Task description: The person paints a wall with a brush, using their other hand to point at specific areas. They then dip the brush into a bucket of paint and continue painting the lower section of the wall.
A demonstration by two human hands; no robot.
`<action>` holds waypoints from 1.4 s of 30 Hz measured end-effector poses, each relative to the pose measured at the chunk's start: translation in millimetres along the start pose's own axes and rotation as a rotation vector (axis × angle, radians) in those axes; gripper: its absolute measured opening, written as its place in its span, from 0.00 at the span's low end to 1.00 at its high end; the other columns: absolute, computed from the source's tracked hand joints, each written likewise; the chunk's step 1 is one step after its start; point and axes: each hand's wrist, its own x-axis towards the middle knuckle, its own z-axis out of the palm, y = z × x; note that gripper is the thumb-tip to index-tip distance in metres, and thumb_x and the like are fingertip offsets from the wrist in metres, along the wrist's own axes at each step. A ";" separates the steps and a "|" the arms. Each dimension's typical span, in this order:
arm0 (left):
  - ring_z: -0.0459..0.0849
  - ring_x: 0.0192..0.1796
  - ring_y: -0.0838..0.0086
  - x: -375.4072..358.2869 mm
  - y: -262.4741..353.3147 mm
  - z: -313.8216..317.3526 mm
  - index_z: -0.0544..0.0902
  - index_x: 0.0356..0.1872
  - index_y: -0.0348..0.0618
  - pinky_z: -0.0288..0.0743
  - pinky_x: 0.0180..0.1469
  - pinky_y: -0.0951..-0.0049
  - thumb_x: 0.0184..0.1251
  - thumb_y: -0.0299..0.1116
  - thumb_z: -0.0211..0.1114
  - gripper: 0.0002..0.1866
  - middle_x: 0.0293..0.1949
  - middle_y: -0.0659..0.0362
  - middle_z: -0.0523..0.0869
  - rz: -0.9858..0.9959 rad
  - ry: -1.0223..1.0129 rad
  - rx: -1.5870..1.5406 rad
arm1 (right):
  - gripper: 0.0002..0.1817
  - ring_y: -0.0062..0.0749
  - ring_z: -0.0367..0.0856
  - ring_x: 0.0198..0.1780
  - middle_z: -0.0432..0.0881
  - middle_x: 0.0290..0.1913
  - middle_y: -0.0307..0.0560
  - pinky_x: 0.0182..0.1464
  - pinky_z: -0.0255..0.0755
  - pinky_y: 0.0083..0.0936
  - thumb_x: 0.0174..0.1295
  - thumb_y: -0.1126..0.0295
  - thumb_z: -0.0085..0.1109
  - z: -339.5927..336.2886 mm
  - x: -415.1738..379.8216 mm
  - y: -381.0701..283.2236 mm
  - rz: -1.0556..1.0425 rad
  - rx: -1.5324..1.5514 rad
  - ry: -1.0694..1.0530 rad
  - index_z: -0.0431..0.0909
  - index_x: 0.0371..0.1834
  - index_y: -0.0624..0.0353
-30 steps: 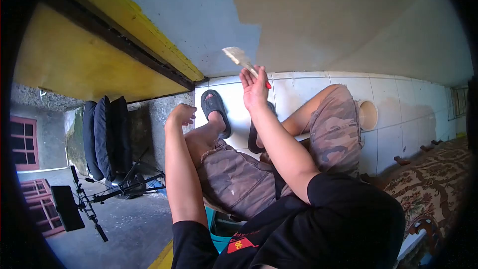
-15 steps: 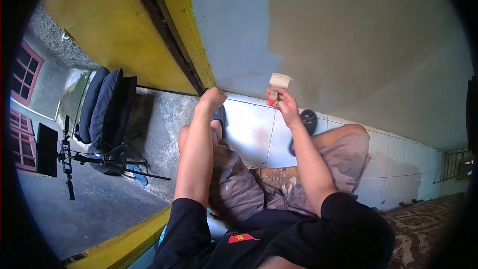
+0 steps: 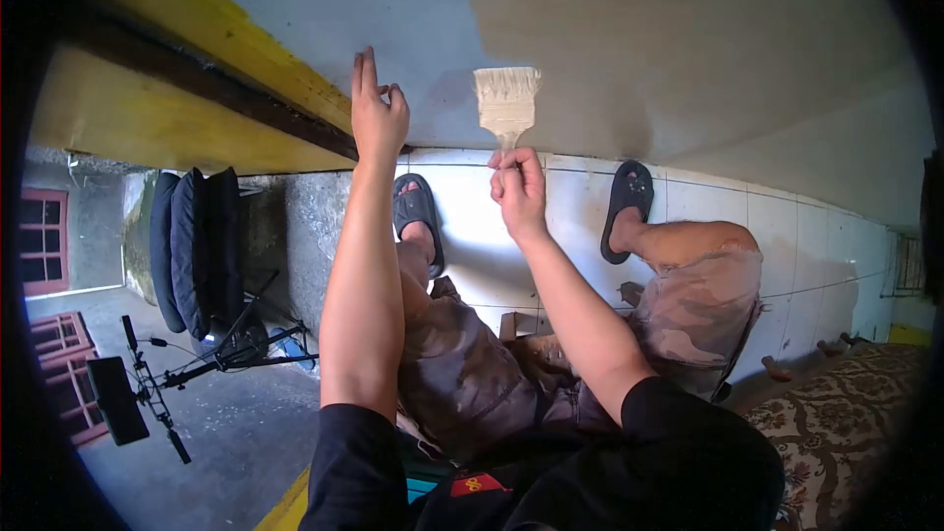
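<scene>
My right hand (image 3: 519, 192) grips a wide paintbrush (image 3: 506, 103) by its handle. The bristles point up towards the wall and are coated in pale, cream-coloured paint. To the left, my left hand (image 3: 379, 116) reaches forward over the wall beside the yellow door frame, with two fingers stretched out and the thumb apart. Nothing shows in it. Behind both hands, the wall (image 3: 600, 49) is light blue-grey on the left and brownish grey on the right, with an uneven border above the brush.
White floor tiles (image 3: 472, 236) lie below the wall, with my sandalled feet on them. The yellow door frame (image 3: 211, 10) stands at the left. Beyond it are dark cushions (image 3: 202, 251) and a black stand (image 3: 246, 349). Patterned brown fabric (image 3: 826, 423) is at the lower right.
The paintbrush has turned from mostly hidden to showing its broad side, bristles up. My left hand has moved up the wall with fingers extended. The view has shifted.
</scene>
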 end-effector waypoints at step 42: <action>0.86 0.42 0.65 -3.8 -12.1 -0.9 0.63 0.69 0.45 0.79 0.45 0.70 0.58 0.24 0.55 0.33 0.69 0.45 0.65 0.077 0.005 0.058 | 0.05 0.20 0.64 0.18 0.71 0.28 0.40 0.15 0.56 0.20 0.66 0.67 0.47 -13.4 32.5 46.7 0.576 -0.362 0.433 0.68 0.40 0.54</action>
